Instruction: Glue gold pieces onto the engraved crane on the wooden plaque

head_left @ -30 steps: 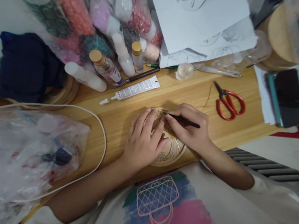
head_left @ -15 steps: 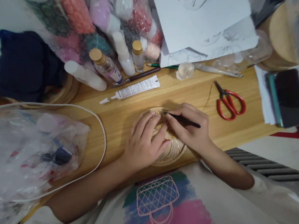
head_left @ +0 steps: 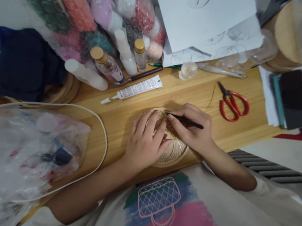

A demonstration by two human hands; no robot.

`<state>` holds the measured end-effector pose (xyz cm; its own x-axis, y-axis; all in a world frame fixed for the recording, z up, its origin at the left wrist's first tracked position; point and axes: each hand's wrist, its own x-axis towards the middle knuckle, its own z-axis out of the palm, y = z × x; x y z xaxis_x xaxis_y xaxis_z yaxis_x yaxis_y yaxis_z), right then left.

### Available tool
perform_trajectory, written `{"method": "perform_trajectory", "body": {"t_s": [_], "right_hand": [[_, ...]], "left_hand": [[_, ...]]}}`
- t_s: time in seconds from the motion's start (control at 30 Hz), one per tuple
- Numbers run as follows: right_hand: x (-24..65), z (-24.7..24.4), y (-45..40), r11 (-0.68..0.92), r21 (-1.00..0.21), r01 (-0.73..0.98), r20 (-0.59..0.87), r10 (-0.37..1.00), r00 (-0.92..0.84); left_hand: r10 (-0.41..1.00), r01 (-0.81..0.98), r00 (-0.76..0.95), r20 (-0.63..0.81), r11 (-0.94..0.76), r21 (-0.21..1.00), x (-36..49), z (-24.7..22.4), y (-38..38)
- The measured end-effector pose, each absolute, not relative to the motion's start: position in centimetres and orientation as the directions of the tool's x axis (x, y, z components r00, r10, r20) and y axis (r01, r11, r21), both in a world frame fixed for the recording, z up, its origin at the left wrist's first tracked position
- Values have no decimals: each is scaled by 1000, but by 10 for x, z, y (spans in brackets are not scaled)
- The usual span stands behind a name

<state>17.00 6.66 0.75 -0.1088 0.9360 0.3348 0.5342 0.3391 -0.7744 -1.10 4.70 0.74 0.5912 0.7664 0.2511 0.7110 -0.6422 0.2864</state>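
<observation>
The round wood plate (head_left: 179, 151) with gold lines lies flat on the wood tabletop (head_left: 121, 119), near the edge by the person. The left hand (head_left: 144, 140) lies over its left side, fingers a bit spread. The right hand (head_left: 194, 124) is at its right side, pinching a thin black tool (head_left: 188, 121) with the tip at the plate's top part. Past the hands is a white tube (head_left: 141, 87). Red scissors (head_left: 232, 102) lie to the right, and a clear plastic bag (head_left: 38, 149) is on the left. Farther back are little bottles (head_left: 107, 66) and white papers (head_left: 209, 19).
</observation>
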Motion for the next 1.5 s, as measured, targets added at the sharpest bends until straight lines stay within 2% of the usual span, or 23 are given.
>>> {"method": "perform_trajectory", "body": {"t_s": [0.13,0.37,0.6,0.83,0.93,1.13,1.5], "right_hand": [[170,7,66,335,-775,536,330,938,-109],[170,8,66,324,-774,543,322,941,-104],[169,9,66,315,-769,556,315,944,-99],[170,9,66,322,-772,548,317,942,-107],[170,8,66,325,-769,550,325,940,-102],[169,10,66,320,-763,562,319,942,-103],[169,10,66,312,-769,557,311,945,-100]], "left_hand": [[763,709,592,258,-646,284,-11,7,47],[731,669,567,379,-677,305,-14,4,45],[775,698,557,298,-631,337,-12,3,46],[770,726,591,241,-638,258,-11,7,47],[763,721,590,263,-645,255,-11,7,47],[716,660,548,433,-688,302,-13,3,45],[750,673,543,379,-658,338,-14,4,45]]}}
